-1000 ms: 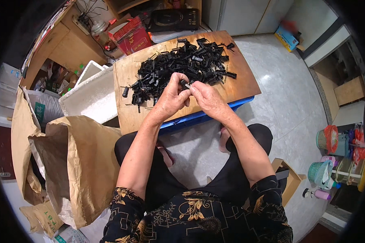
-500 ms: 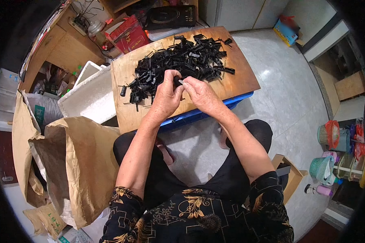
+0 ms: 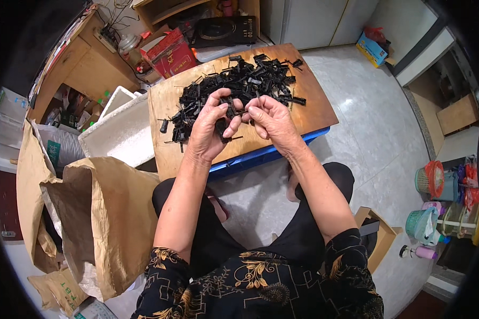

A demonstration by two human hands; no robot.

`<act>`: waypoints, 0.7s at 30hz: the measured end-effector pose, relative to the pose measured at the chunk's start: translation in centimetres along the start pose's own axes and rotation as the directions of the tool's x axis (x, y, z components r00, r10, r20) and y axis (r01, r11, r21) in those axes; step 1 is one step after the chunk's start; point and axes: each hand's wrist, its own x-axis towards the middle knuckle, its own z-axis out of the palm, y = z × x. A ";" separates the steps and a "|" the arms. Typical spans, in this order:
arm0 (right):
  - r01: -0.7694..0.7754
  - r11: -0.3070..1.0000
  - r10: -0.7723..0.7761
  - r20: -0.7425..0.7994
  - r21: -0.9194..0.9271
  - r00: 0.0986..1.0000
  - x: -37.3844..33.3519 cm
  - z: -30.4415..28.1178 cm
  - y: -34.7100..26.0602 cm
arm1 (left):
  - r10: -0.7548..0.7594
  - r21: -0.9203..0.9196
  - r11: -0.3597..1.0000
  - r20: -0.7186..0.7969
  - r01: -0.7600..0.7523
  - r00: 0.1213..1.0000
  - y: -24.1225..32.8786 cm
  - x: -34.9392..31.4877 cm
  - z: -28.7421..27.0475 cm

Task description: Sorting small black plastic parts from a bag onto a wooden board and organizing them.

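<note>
A heap of small black plastic parts with thin pins (image 3: 213, 91) covers much of a wooden board (image 3: 314, 101). Over its near edge, my left hand (image 3: 207, 130) has its fingers curled around a small black plastic part (image 3: 230, 109), thumb and forefinger spread around it. My right hand (image 3: 274, 123) is close beside it, thumb and fingers pinched together at the part's right side. What lies in that pinch is too small to make out. More black parts show below the left fingers, and I cannot tell whether they are held or lying on the board.
Under the board is a blue crate (image 3: 250, 159). To the left stand a white foam box (image 3: 114, 130) and a large open brown paper sack (image 3: 120, 212). A red carton (image 3: 170, 53) and a black induction cooker (image 3: 223, 31) are behind. An open cardboard box (image 3: 386, 244) sits at right.
My hands have drawn slightly apart. The left fingers have opened out around the black part, and the right hand has shifted a little to the right and down.
</note>
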 end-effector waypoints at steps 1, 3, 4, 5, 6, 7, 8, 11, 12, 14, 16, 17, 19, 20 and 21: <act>0.000 1.000 0.000 0.000 -0.001 1.000 0.0 0.1 -0.1 | -0.030 0.013 0.999 -0.025 0.030 0.999 0.0 0.0 0.1; -0.005 0.999 0.004 -0.021 -0.048 1.000 0.0 0.2 -0.1 | -0.046 0.091 0.995 -0.047 0.050 0.998 -0.1 0.0 -0.2; -0.004 0.999 0.003 -0.022 -0.050 1.000 0.0 0.1 -0.2 | -0.064 0.146 0.987 -0.018 0.066 0.998 -0.1 0.0 -0.2; -0.001 0.999 0.000 -0.016 -0.048 1.000 0.1 -0.1 -0.1 | -0.085 0.201 0.976 0.009 0.081 0.996 0.0 -0.1 -0.2; 0.002 0.999 -0.002 -0.011 -0.046 1.000 0.1 -0.2 -0.1 | -0.109 0.202 0.974 0.019 0.103 0.994 0.0 -0.2 0.0; 0.002 0.999 -0.002 -0.010 -0.046 1.000 0.3 -0.3 0.1 | -0.108 0.202 0.974 0.019 0.102 0.994 0.0 -0.3 0.0; -0.008 0.999 0.008 0.009 -0.031 1.000 0.4 -0.4 0.1 | -0.136 0.224 0.967 0.061 0.119 0.989 0.0 -0.4 -0.1; -0.107 0.994 0.106 0.106 0.007 0.989 0.3 -0.9 -0.3 | -0.175 0.273 0.952 0.098 0.142 0.980 0.0 -0.8 0.4; -0.197 0.980 0.190 0.184 0.023 0.964 0.2 -1.2 -0.6 | -0.209 0.246 0.954 0.126 0.173 0.970 0.0 -0.9 0.3; -0.217 0.976 0.215 0.189 -0.006 0.958 -0.1 -1.0 -1.1 | -0.259 0.204 0.954 0.186 0.221 0.948 0.0 -0.8 0.1; -0.238 0.971 0.240 0.192 -0.035 0.952 -0.2 -1.2 -1.3 | -0.234 0.226 0.954 0.154 0.196 0.960 -0.2 -0.9 0.3; -0.233 0.972 0.236 0.192 -0.038 0.952 -0.1 -1.4 -1.3 | -0.208 0.249 0.953 0.122 0.173 0.970 -0.3 -0.9 0.4; -0.230 0.972 0.234 0.192 -0.039 0.953 -0.1 -1.4 -1.3 | -0.181 0.326 0.934 0.077 0.146 0.980 -0.4 -0.8 0.4; -0.194 0.977 0.204 0.127 -0.085 0.971 -0.1 -1.1 -1.6 | -0.148 0.402 0.908 0.035 0.122 0.988 -0.4 -0.8 0.4; -0.161 0.978 0.171 0.064 -0.134 0.983 -0.1 -1.0 -1.7 | -0.149 0.402 0.907 0.034 0.123 0.988 -0.4 -0.8 0.4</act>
